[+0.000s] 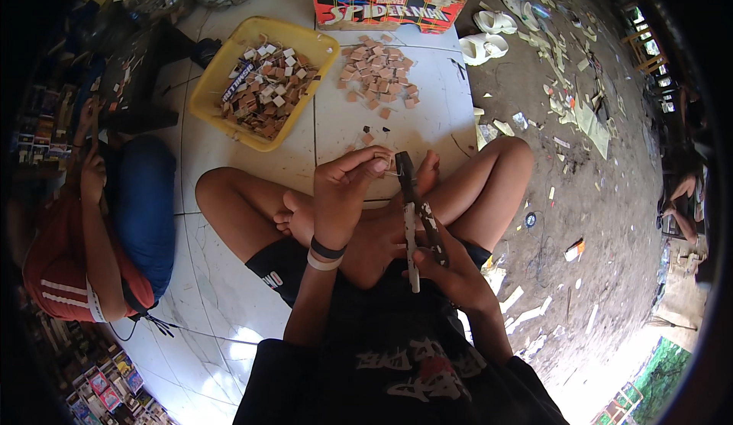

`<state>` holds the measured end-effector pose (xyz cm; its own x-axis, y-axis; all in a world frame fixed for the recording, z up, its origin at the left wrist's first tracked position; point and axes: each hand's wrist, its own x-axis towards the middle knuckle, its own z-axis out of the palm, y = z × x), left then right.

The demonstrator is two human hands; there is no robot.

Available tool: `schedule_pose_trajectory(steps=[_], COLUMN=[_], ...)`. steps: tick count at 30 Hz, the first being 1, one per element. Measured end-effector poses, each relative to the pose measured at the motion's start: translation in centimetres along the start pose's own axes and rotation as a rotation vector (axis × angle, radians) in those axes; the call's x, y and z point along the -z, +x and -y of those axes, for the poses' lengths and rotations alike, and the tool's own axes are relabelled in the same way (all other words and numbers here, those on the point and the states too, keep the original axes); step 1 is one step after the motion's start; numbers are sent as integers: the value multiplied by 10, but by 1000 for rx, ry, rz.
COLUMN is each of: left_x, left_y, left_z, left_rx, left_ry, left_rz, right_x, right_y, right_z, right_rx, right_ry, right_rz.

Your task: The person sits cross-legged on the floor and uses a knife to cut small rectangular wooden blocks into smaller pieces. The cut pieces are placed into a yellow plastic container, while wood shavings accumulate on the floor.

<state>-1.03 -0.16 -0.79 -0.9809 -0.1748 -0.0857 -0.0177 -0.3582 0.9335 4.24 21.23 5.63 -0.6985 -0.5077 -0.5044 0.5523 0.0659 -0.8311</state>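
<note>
My right hand (450, 272) is wrapped round the handles of a pair of pincers (409, 196), worn dark metal with pale patches. Its jaws point away from me, close to the fingertips of my left hand (347, 184). Thumb and forefinger of that hand pinch a small thin piece (391, 167) with a pale edge, right beside the jaws; its exact kind is too small to tell. Beyond my hands, a loose pile of small brown square pieces (378, 74) lies on the white tiles. A yellow plastic tub (200, 104) to its left holds many more brown and whitish pieces.
A printed red cardboard box (389, 9) stands at the far side. Right of the white tiled floor (435, 66), scraps litter a lower grey floor (550, 196), with white clogs (489, 35) near the edge. Another person (114, 226) sits at left; someone else shows at far right.
</note>
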Motion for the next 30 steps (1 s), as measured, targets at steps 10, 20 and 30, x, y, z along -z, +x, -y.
schedule_pose_trajectory(steps=[10,20,30], left_x=[-9,-7,15], left_y=[-3,-1,-4], left_z=[-6,0,37], left_rx=[26,-37,30], left_ry=[-19,10,132], left_rz=[-43,-26,53], right_x=[3,10,11], right_y=[1,2,34], right_z=[0,-8,-85], right_rx=[-33,-65,8], right_ry=[-7,-25,-284], right_rz=[15,33,-80])
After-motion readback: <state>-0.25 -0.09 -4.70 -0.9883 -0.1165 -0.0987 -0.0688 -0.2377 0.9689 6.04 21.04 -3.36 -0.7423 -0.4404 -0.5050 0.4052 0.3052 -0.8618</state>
